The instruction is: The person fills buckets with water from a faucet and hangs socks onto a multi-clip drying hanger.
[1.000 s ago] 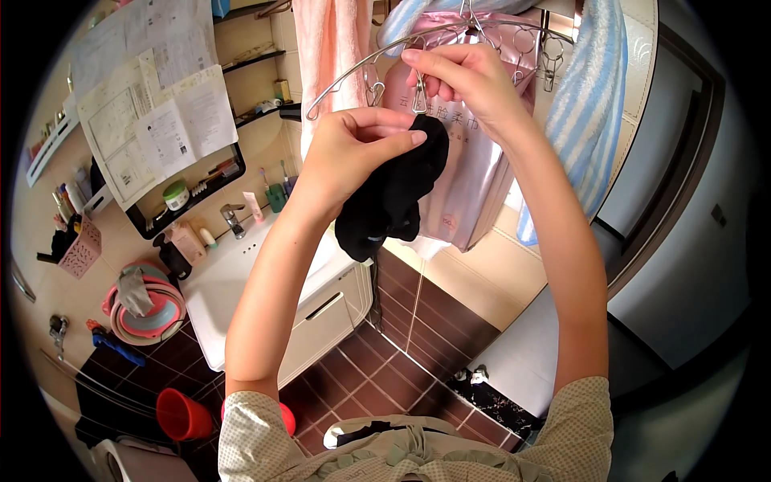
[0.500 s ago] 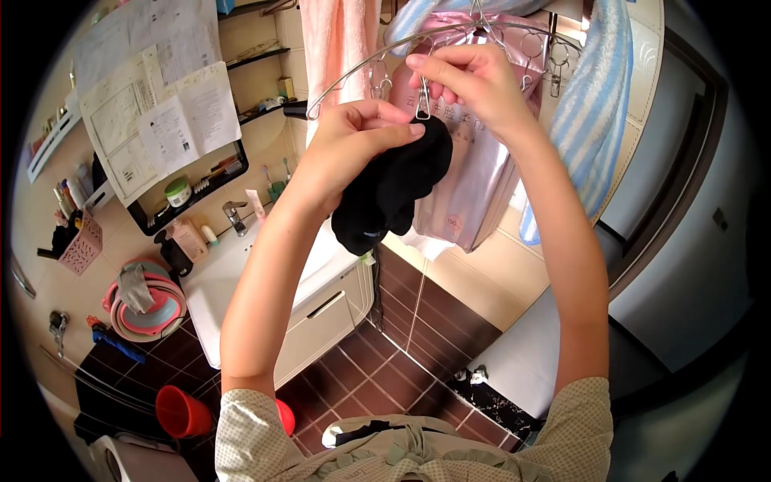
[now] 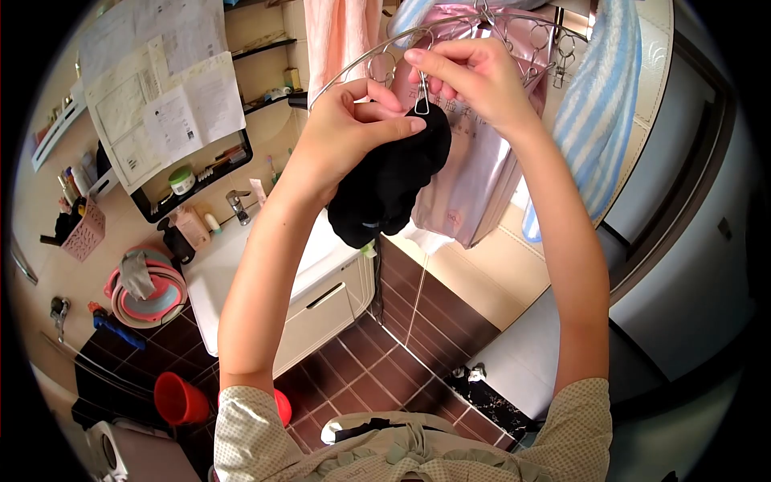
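A black piece of cloth (image 3: 385,185), perhaps a sock, hangs bunched below a metal clip (image 3: 422,98). My left hand (image 3: 349,132) holds the cloth near its top edge, the thumb lying across it; its other fingers are partly hidden. Just to the right, my right hand (image 3: 474,80) is closed on the upper part of the clip, pinching it between thumb and fingers. The clip's lower end meets the top of the cloth; whether its jaws grip it I cannot tell. Above both hands curves the wire hanger (image 3: 365,63), with further rings and clips along it.
Behind the hands hang a pink plastic package (image 3: 466,189), a striped blue towel (image 3: 582,136) and a pink towel (image 3: 341,40). A white sink (image 3: 245,261) stands at left below papers (image 3: 161,96). Lower left are pink basins (image 3: 148,289) and a red bucket (image 3: 181,398).
The view has shifted slightly. The black cloth has swung a little and spreads wider below my left hand. My right hand keeps its pinch on the clip.
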The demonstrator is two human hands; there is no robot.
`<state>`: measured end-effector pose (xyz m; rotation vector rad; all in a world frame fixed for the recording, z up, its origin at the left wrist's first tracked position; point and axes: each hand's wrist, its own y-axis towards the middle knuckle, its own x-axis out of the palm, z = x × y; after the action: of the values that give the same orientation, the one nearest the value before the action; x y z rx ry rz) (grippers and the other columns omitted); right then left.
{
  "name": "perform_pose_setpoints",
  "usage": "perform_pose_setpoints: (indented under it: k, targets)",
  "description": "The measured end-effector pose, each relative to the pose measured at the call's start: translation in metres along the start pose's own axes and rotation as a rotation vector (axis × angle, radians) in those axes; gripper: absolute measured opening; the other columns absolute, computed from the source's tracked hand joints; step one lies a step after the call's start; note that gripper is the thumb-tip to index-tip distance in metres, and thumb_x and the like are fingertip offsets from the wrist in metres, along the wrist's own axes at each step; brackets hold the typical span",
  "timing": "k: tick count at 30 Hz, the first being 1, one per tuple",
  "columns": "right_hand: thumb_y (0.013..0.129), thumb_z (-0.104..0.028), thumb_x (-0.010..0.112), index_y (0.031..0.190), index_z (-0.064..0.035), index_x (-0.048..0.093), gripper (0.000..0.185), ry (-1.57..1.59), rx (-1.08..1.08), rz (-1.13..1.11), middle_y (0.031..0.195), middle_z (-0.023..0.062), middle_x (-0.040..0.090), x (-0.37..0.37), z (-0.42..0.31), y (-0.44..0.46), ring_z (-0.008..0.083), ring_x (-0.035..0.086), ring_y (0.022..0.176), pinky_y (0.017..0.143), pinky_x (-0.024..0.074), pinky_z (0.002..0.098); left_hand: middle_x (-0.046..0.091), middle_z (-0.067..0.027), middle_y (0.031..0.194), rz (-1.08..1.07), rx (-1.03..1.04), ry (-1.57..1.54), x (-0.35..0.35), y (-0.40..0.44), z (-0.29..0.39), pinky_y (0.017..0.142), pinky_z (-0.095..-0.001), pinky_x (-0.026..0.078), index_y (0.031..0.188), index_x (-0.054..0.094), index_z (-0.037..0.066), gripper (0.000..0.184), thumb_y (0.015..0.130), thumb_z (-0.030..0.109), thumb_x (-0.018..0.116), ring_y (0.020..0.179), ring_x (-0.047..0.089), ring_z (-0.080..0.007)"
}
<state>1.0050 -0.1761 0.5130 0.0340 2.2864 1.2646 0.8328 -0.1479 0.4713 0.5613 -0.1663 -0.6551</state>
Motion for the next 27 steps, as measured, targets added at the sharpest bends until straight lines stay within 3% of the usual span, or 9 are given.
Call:
perform_pose_setpoints:
  k: [7,8,11,12,16,19,25,27]
  targets:
    - [0.081,-0.024,0.061,0.083,-0.0012,0.065,0.023,-0.029,0.162,-0.074,0.061,-0.0032,0.054,-0.001,-0.001,-0.005,0.0020,0.045,0.055,0.049,0.0354,0.0160,0.060,-0.0031,0.071,0.101,0.074,0.060,0.011,-0.004,-0.006,0.057,-0.0194,0.046,0.080,0.053,0.002,0.019,0.070,0.004,0.068,0.064,0.057,-0.0069]
    - [0.081,-0.024,0.060,0.087,-0.0009,0.065,0.024,-0.046,0.195,-0.064,0.064,-0.0030,0.054,-0.001,0.001,-0.006,0.0019,0.046,0.057,0.051,0.0358,0.0160,0.060,-0.0045,0.081,0.099,0.068,0.124,0.010,-0.007,-0.006,0.065,-0.0207,0.046,0.088,0.054,0.002,0.020,0.073,0.007,0.066,0.074,0.057,-0.0083]
    - [0.079,-0.030,0.062,0.091,-0.0009,0.064,0.031,-0.090,0.042,0.210,0.061,-0.0002,0.055,0.009,0.006,-0.027,0.0037,0.049,0.056,0.049,0.0377,0.0190,0.059,-0.0069,0.088,0.177,0.179,0.103,0.011,-0.020,-0.015,0.073,-0.0232,0.046,0.096,0.054,0.001,0.023,0.076,0.010,0.064,0.084,0.057,-0.0107]
    - [0.080,-0.023,0.062,0.102,-0.0025,0.060,0.030,-0.126,0.052,0.285,0.065,-0.0020,0.054,0.015,-0.001,-0.037,0.0022,0.047,0.056,0.049,0.0354,0.0170,0.058,-0.0075,0.094,0.196,0.210,0.182,0.009,-0.029,-0.016,0.079,-0.0253,0.044,0.100,0.053,0.000,0.024,0.079,0.010,0.060,0.089,0.056,-0.0128]
    - [0.079,-0.005,0.059,0.108,-0.0051,0.057,0.029,0.064,0.014,0.335,0.066,-0.0058,0.048,0.047,-0.016,-0.078,-0.0004,0.041,0.054,0.046,0.0303,0.0145,0.057,-0.0051,0.100,0.280,0.227,0.228,-0.007,-0.076,-0.035,0.078,-0.0239,0.043,0.097,0.054,0.001,0.016,0.082,0.005,0.054,0.090,0.054,-0.0097]
    - [0.077,0.000,0.057,0.099,-0.0040,0.060,0.023,0.127,-0.054,0.248,0.067,-0.0029,0.049,0.089,-0.013,-0.109,-0.0001,0.040,0.054,0.044,0.0282,0.0148,0.058,-0.0045,0.095,0.355,0.056,0.178,-0.020,-0.127,-0.053,0.075,-0.0241,0.043,0.094,0.054,0.001,0.012,0.083,0.005,0.052,0.083,0.055,-0.0090]
    - [0.076,0.002,0.056,0.098,-0.0049,0.060,0.024,0.381,0.299,-0.202,0.072,0.0011,0.051,0.206,-0.031,-0.159,0.0035,0.044,0.054,0.048,0.0363,0.0169,0.059,-0.0037,0.089,0.619,-0.228,0.040,-0.071,-0.255,-0.107,0.069,-0.0222,0.042,0.092,0.054,0.001,0.010,0.085,0.008,0.050,0.076,0.055,-0.0095]
    - [0.077,0.001,0.056,0.099,-0.0050,0.059,0.023,0.445,0.311,-0.337,0.073,0.0025,0.051,0.263,-0.040,-0.178,0.0061,0.047,0.054,0.050,0.0397,0.0190,0.059,-0.0040,0.087,0.755,-0.299,0.166,-0.091,-0.307,-0.117,0.069,-0.0219,0.043,0.092,0.054,0.001,0.010,0.085,0.007,0.050,0.075,0.055,-0.0095]
